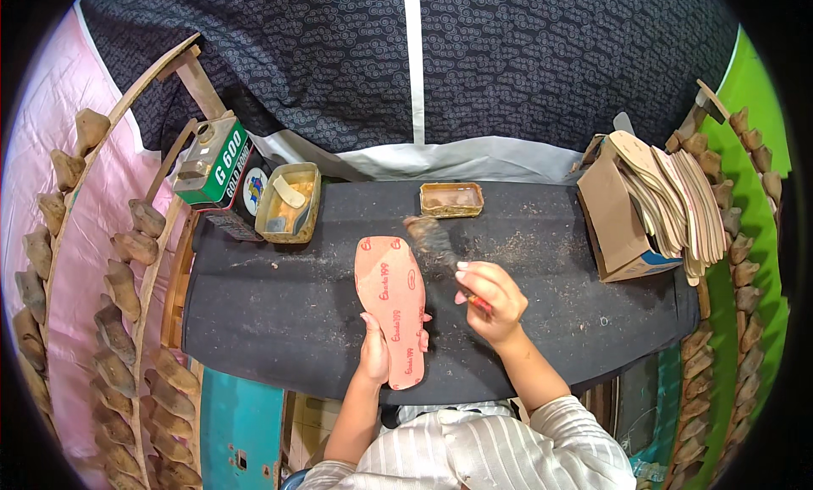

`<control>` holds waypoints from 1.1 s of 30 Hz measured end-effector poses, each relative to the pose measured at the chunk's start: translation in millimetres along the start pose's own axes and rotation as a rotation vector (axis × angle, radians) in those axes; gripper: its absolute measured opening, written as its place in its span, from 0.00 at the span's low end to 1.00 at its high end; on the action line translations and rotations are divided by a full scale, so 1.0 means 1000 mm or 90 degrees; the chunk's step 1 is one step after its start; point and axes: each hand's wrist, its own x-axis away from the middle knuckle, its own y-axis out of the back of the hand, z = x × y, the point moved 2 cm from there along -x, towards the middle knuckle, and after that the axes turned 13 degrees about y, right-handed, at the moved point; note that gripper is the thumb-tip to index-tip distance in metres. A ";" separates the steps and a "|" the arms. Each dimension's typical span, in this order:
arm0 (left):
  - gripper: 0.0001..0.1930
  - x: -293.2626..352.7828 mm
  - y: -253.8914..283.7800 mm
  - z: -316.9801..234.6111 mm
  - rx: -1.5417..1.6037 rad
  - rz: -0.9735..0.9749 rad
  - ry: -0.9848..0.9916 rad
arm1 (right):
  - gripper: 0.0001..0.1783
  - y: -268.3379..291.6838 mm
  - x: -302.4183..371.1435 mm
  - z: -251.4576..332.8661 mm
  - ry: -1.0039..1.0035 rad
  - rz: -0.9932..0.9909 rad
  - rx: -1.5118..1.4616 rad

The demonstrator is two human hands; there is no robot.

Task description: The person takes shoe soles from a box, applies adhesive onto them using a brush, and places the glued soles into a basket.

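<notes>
Upright over the near half of the table, a pink insole (388, 295) with red print is gripped by my left hand (374, 352). The thumb lies along its left edge, and fingertips show past its right edge. My right hand (494, 302) is closed around a brush (436, 243) with dark, caked bristles and a bit of red on the handle. The brush head points up and left, just beyond the insole's upper right edge, seemingly apart from it. Behind the brush, a small rectangular tray (451, 214) holds a brownish substance.
A dark cloth (279, 312) covers the table. At back left stand a green and black metal can (222, 172) and a yellowish container (264, 227) with a pale scraper-like piece (290, 192). Right, a cardboard box (605, 206) holds stacked insoles (677, 202). Racks of shoe lasts (118, 287) flank both sides.
</notes>
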 end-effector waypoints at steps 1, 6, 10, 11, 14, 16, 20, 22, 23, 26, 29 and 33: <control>0.44 0.000 0.000 0.001 -0.003 -0.015 0.006 | 0.23 0.001 0.000 0.000 0.000 0.001 0.000; 0.43 0.000 0.000 0.001 0.006 -0.063 0.012 | 0.12 -0.001 0.001 0.016 0.157 0.008 -0.184; 0.41 -0.001 -0.009 -0.002 0.027 -0.160 -0.025 | 0.11 -0.013 0.000 0.024 0.230 0.108 -0.206; 0.40 -0.001 -0.010 -0.003 0.043 -0.192 -0.042 | 0.11 -0.012 0.003 0.019 0.195 0.108 -0.226; 0.43 -0.002 0.000 -0.002 0.040 -0.057 -0.017 | 0.17 -0.007 0.010 0.004 0.114 0.054 -0.101; 0.45 -0.002 0.002 -0.001 0.029 -0.043 -0.001 | 0.19 -0.001 0.008 -0.004 0.057 0.033 -0.037; 0.44 -0.001 0.000 -0.002 0.017 -0.017 -0.012 | 0.16 0.002 0.005 0.005 0.094 0.001 -0.071; 0.44 -0.001 -0.003 -0.002 0.002 -0.078 -0.018 | 0.09 -0.001 0.004 0.018 0.169 0.028 -0.189; 0.44 -0.002 -0.004 0.001 0.001 -0.076 -0.017 | 0.09 -0.006 0.007 0.022 0.207 0.047 -0.222; 0.43 -0.002 -0.013 0.002 0.064 -0.216 -0.036 | 0.10 -0.009 0.007 0.023 0.231 0.119 -0.212; 0.44 0.000 -0.007 -0.003 0.055 -0.056 -0.006 | 0.12 -0.005 0.008 0.007 0.139 0.040 -0.134; 0.45 -0.002 0.002 -0.001 0.006 -0.007 -0.020 | 0.22 0.005 0.004 -0.008 0.021 -0.008 0.011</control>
